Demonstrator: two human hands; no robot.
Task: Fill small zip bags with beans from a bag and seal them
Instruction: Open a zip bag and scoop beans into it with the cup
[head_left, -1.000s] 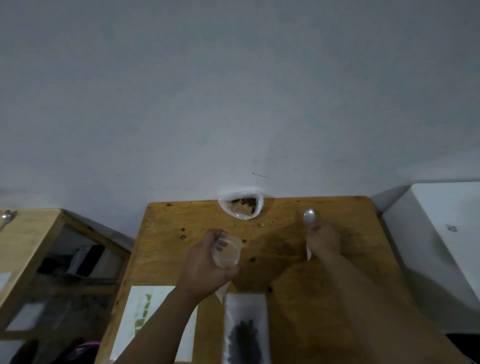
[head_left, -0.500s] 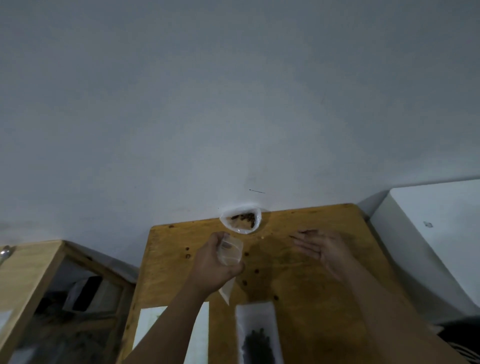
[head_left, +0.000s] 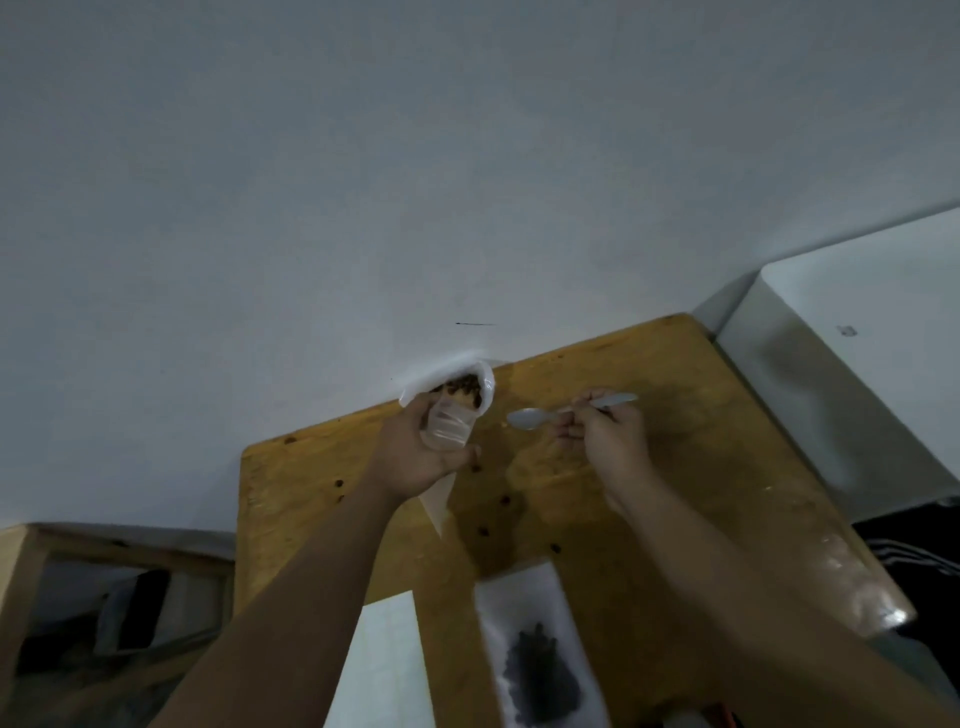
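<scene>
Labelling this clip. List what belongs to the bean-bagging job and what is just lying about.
Job: small zip bag in left hand; spoon in right hand; bag of beans; filled zip bag.
Lying about: white sheet; white box; wooden shelf.

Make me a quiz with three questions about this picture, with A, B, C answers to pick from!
1. Where is the big bean bag?
A) on the floor
B) at the table edge farthest from the person, by the wall
C) under the table

2. How many spoons show?
A) three
B) five
C) one

3. What is the left hand doing?
A) gripping a small clear zip bag
B) lying flat
C) waving

Answers:
1 B, it sits against the wall.
2 C, there is only one spoon, pinched by the right hand.
3 A, its fingers curl round the bag.
</scene>
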